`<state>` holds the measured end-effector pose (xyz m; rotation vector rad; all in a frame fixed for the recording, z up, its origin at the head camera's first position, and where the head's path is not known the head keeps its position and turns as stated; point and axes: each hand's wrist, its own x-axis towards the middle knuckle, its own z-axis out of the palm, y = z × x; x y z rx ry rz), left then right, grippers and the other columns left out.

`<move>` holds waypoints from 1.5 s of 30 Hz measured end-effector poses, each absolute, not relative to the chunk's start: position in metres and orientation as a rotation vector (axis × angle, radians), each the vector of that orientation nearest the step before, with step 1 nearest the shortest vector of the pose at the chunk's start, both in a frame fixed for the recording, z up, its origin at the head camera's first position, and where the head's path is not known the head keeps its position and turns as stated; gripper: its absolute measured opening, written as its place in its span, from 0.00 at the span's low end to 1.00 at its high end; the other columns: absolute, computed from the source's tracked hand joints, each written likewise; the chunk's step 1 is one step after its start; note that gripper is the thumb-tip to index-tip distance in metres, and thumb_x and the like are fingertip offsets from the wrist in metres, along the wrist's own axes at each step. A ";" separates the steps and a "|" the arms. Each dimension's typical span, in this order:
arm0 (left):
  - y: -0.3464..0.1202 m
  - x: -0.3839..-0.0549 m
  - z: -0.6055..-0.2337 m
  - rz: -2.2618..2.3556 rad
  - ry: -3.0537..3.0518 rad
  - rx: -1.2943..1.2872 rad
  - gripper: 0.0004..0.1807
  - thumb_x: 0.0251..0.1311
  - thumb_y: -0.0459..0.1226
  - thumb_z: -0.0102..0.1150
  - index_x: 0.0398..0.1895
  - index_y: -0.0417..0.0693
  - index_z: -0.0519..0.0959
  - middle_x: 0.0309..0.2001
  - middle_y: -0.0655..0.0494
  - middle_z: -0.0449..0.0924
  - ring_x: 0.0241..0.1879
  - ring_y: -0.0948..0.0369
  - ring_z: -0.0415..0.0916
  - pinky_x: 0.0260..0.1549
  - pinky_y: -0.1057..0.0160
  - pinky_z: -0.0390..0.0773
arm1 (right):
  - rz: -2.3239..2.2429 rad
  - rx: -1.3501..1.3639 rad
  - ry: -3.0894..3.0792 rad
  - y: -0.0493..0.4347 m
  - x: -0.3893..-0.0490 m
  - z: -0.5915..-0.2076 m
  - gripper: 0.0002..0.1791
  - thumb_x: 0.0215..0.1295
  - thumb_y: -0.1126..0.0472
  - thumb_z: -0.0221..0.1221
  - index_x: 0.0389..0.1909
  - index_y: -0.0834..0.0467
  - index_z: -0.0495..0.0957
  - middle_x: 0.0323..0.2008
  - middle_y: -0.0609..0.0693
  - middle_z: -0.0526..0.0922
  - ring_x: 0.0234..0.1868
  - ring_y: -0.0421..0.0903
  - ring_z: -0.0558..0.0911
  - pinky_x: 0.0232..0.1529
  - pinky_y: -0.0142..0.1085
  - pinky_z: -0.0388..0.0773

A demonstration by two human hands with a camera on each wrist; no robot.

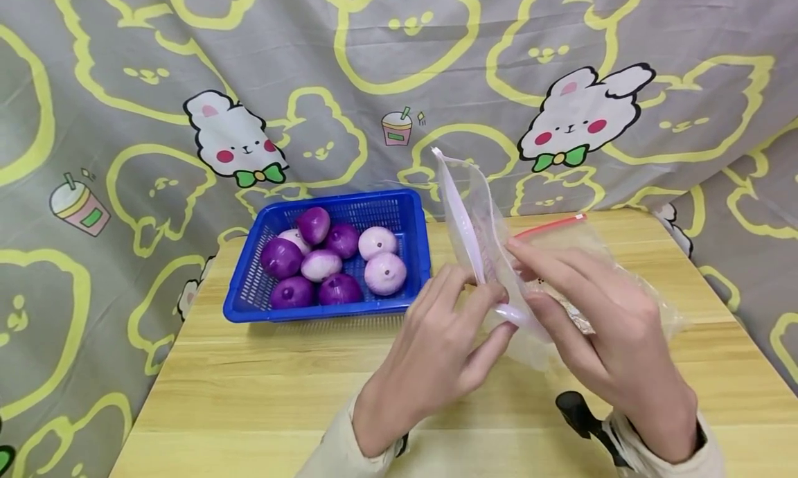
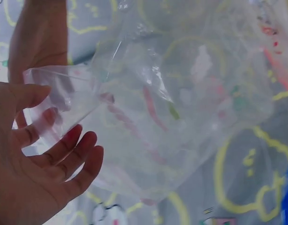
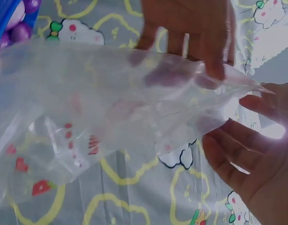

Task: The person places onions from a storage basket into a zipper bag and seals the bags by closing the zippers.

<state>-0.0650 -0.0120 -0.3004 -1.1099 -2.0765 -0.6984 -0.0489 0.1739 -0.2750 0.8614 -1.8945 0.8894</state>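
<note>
A clear plastic zip bag (image 1: 474,208) with a pale lilac strip along its mouth stands up between my two hands, its top corner pointing up and away. My left hand (image 1: 439,336) pinches the near end of the strip between thumb and index finger. On the bag's other side, my right hand (image 1: 614,322) holds the edge with thumb and fingertips. The mouth is slightly parted in the head view. Seen from the right wrist, the bag (image 3: 87,103) spreads out from the right hand (image 3: 251,145), with red printed marks on its film.
Left of the hands, a blue plastic basket (image 1: 330,316) holds several purple onions (image 1: 341,289) and whitish onions (image 1: 384,273). A second clear bag with a red zip (image 1: 551,224) lies on the wooden table (image 1: 249,395), partly behind the right hand. A patterned curtain (image 1: 436,69) hangs behind.
</note>
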 end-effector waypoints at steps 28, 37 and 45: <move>-0.031 -0.057 -0.306 -0.425 -2.392 -1.133 0.11 0.63 0.42 0.66 0.39 0.48 0.76 0.28 0.61 0.71 0.22 0.67 0.69 0.19 0.69 0.71 | 0.668 0.814 -2.537 0.165 -0.051 -0.292 0.23 0.60 0.71 0.57 0.53 0.47 0.83 0.34 0.40 0.68 0.28 0.35 0.66 0.30 0.30 0.66; -0.036 -0.050 -0.322 -0.303 -2.214 -1.212 0.05 0.69 0.39 0.56 0.40 0.47 0.77 0.32 0.61 0.74 0.23 0.67 0.70 0.19 0.71 0.72 | 0.726 0.748 -2.812 0.159 -0.053 -0.297 0.19 0.71 0.60 0.56 0.61 0.47 0.78 0.44 0.43 0.81 0.40 0.42 0.77 0.43 0.44 0.75; -0.057 -0.050 -0.334 -0.301 -2.178 -1.144 0.07 0.67 0.43 0.59 0.38 0.49 0.77 0.26 0.63 0.74 0.21 0.65 0.70 0.15 0.71 0.68 | 0.668 0.827 -2.578 0.144 -0.061 -0.303 0.21 0.61 0.76 0.55 0.52 0.58 0.83 0.38 0.49 0.86 0.36 0.45 0.83 0.35 0.43 0.80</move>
